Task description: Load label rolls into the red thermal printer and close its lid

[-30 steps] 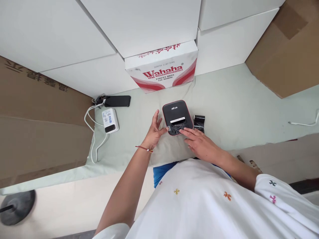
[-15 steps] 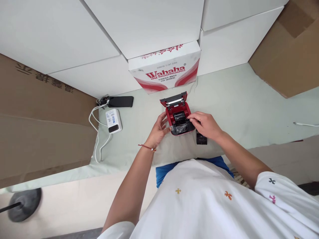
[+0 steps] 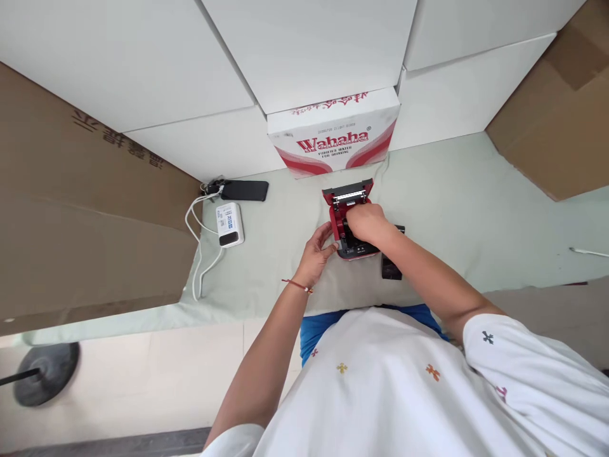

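Observation:
A small red and black printer (image 3: 359, 252) stands on the cloth with its lid (image 3: 349, 190) raised. My left hand (image 3: 316, 255) grips its left side, the thumb near the front corner and the fingers along the wall. Over the open compartment is my right hand (image 3: 366, 222), curled with its fingers down inside; they are hidden, as is whatever they hold. A dark edge (image 3: 400, 229) shows just beyond the right wrist. Partly under the right forearm, a flat black piece (image 3: 391, 268) lies beside the printer.
Behind the printer stands a white and red Wahaha water carton (image 3: 335, 143). To the left are a black phone (image 3: 245, 190), a white device (image 3: 230, 224) and white cables (image 3: 193, 244). Large cardboard boxes flank the table at left (image 3: 95, 247) and right (image 3: 552, 108). A white cable end (image 3: 587, 252) lies far right.
My right hand has moved from the printer's right edge into its compartment, covering the black roll seen there before. My left hand stays on the printer's side. The whole view has shifted slightly.

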A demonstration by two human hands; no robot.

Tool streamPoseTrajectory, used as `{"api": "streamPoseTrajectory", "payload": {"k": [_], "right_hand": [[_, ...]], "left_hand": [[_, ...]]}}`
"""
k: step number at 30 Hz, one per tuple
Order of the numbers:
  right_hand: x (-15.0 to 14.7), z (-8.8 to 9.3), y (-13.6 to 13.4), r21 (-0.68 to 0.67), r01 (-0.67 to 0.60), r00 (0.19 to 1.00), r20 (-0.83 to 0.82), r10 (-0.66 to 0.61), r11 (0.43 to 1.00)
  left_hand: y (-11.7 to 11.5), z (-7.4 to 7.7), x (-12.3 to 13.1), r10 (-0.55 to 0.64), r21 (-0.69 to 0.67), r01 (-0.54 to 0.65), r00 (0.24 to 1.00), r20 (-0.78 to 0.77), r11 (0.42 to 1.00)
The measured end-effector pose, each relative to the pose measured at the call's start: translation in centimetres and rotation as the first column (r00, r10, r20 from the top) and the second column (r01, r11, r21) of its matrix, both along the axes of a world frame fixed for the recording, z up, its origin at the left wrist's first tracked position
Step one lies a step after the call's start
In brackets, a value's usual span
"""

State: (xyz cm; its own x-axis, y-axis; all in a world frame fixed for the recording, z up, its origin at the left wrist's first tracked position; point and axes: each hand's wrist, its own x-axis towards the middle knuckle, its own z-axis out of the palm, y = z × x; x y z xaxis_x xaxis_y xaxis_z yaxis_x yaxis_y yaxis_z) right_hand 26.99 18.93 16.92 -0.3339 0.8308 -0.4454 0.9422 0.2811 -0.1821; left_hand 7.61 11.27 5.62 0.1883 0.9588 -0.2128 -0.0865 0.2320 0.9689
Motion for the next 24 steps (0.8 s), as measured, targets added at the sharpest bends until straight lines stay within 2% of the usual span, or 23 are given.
{"api": "streamPoseTrajectory", "payload": {"k": [5,9,11,14,16,19,21,24], "right_hand": [[2.2,0.8,-2.8,0.047,0.074,0.997,0.011,-0.074,0.996],[3.7,2.4,-4.7,0.088,0.11,0.993,-0.051,-0.106,0.99],[5.4,3.3,-5.5,0.102,0.126,0.989,-0.095,-0.117,0.987],[9.6,3.8,-6.4,0.087,0.196,0.969,-0.173,-0.179,0.977],[12.9,3.2,-6.6,0.057,0.278,0.958,-0.096,-0.272,0.959],[16.7,1.1,-6.7,0.029,0.38,0.92,0.089,-0.381,0.925],[17.7,-0.4,-6.8,0.016,0.413,0.903,0.125,-0.412,0.911],[17.1,-2.3,-7.1,0.037,0.42,0.903,0.085,-0.422,0.907]], "left_hand": [[-0.3,-0.1,0.9,0.032,-0.075,-0.027,0.997,0.074,0.997],[-0.4,0.0,1.6,0.068,-0.118,-0.056,0.993,0.095,0.991],[-0.5,0.1,1.7,0.081,-0.132,-0.067,0.992,0.099,0.989],[-0.5,0.2,1.7,0.094,-0.148,-0.078,0.99,0.104,0.986],[-0.6,0.1,1.7,0.1,-0.152,-0.083,0.989,0.107,0.985],[-0.6,0.0,1.9,0.11,-0.151,-0.093,0.988,0.108,0.984],[-0.6,-0.1,2.0,0.116,-0.15,-0.1,0.988,0.106,0.984],[-0.7,-0.1,2.1,0.124,-0.149,-0.108,0.987,0.101,0.983]]}}
